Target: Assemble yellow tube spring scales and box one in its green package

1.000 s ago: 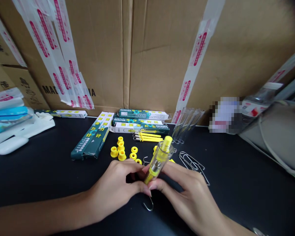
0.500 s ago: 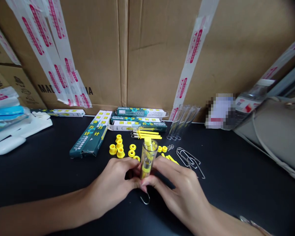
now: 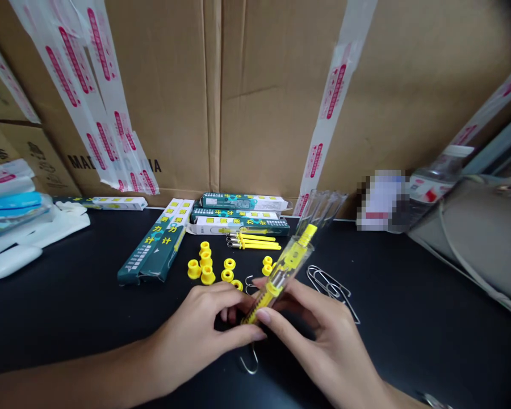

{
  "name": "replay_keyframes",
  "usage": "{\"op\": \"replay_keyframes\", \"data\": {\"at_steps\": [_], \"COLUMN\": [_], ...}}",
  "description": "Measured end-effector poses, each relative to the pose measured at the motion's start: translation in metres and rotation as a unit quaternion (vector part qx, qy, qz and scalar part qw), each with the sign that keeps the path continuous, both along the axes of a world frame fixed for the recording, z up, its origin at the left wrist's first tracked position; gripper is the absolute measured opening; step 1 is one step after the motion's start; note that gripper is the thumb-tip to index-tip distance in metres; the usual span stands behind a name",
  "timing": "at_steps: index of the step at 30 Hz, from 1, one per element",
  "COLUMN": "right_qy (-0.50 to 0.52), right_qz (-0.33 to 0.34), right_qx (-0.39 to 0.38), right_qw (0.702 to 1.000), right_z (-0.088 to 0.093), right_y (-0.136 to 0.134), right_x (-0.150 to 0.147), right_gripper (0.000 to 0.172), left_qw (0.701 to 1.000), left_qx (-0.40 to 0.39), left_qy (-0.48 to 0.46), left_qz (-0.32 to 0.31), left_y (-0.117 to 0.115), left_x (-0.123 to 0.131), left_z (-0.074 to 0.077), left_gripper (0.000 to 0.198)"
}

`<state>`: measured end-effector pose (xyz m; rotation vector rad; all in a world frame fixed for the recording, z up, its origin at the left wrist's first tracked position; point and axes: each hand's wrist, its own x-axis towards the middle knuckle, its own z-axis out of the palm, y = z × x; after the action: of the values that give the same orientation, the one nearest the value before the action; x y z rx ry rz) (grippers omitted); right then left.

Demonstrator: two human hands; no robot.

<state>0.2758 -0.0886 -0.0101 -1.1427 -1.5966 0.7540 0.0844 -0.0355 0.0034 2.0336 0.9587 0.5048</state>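
A tube spring scale (image 3: 290, 258) with a clear barrel and yellow inner parts leans up to the right between my hands. My right hand (image 3: 323, 329) is closed round the barrel, its thumb pressed on the near side. At the lower end my left hand (image 3: 200, 329) pinches the tube; its fingertips are partly hidden. A metal hook (image 3: 250, 362) hangs below that end. Just beyond my hands lie several yellow flanged caps (image 3: 206, 259), yellow rings (image 3: 227, 275) and small yellow caps (image 3: 267, 265). Large wire hooks (image 3: 330, 287) lie right of my right hand.
Several yellow rods with metal ends (image 3: 255, 242) lie ahead, before green and white boxes (image 3: 238, 224). Clear tubes (image 3: 321, 213) stand at the back right. A plastic bottle (image 3: 434, 182) and a grey bag (image 3: 477, 238) are on the right. Large cardboard boxes (image 3: 174, 96) wall off the back.
The spring scale has tilted from near upright over to the right, showing more of its length. My right hand has shifted its hold along the barrel. My view has moved slightly.
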Motion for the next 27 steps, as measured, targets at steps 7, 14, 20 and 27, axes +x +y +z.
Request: {"op": "replay_keyframes", "data": {"at_steps": [7,14,20,27], "right_qy": [0.175,0.256,0.308,0.359], "right_qz": [0.000,0.004,0.003,-0.003], "right_qx": [-0.064,-0.123,-0.146,-0.174], "right_qw": [0.982,0.959,0.940,0.917], "right_z": [0.006,0.008,0.008,0.012], "right_y": [0.004,0.008,0.011,0.010], "right_x": [0.010,0.015,0.013,0.013], "right_gripper": [0.031,0.040,0.042,0.038], "left_qw": [0.998,0.992,0.982,0.970], "left_qx": [-0.048,-0.093,-0.131,-0.164], "left_qy": [-0.016,-0.055,-0.117,-0.159], "left_qz": [0.031,0.066,0.071,0.083], "left_y": [0.001,0.002,0.004,0.004], "left_x": [0.000,0.001,0.000,0.000], "left_z": [-0.001,-0.001,-0.004,0.001], "left_gripper": [0.025,0.025,0.042,0.031]}}
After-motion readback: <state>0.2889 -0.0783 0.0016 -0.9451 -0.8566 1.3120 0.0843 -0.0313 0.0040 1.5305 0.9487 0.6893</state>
